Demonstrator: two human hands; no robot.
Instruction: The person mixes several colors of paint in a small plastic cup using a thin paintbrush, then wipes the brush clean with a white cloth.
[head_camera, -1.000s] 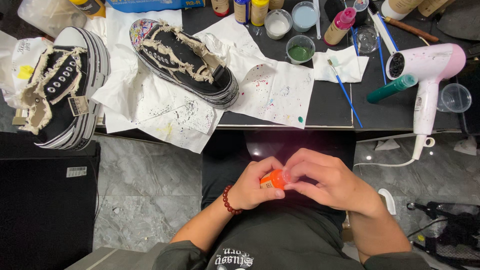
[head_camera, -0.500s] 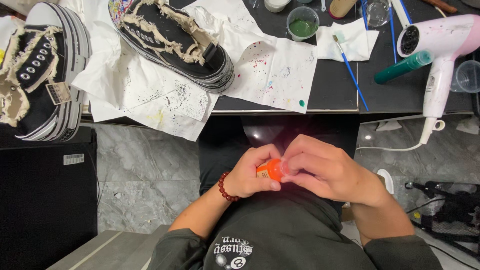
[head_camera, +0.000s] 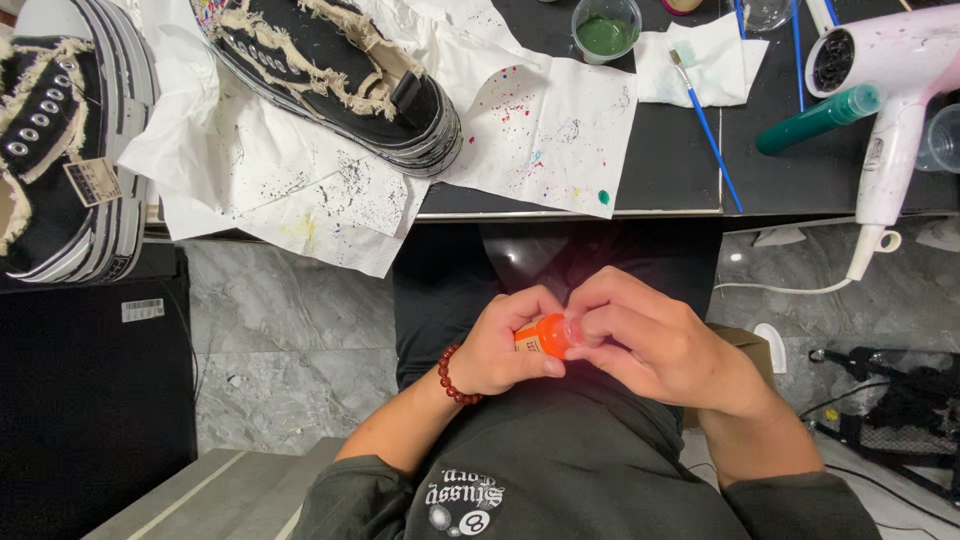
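Seen from above, a seated person holds a small orange plastic bottle (head_camera: 541, 335) over their lap, below the edge of a black worktop (head_camera: 668, 160). The left hand (head_camera: 502, 345), with a dark red bead bracelet (head_camera: 451, 375) at the wrist, is curled closed around the bottle's body. The right hand (head_camera: 655, 345) is also closed, its fingertips pinching the bottle's clear cap end, so both hands meet at the bottle.

On the worktop above lie white paper sheets spattered with paint (head_camera: 545, 130). A black platform sneaker with frayed cream trim (head_camera: 335, 75) rests on them, and a second matching sneaker (head_camera: 65, 150) sits at far left. Further right are a small clear cup of green paint (head_camera: 606, 28), a blue-handled paintbrush (head_camera: 707, 125), a green tube (head_camera: 820, 118) and a white hair dryer (head_camera: 895, 90).
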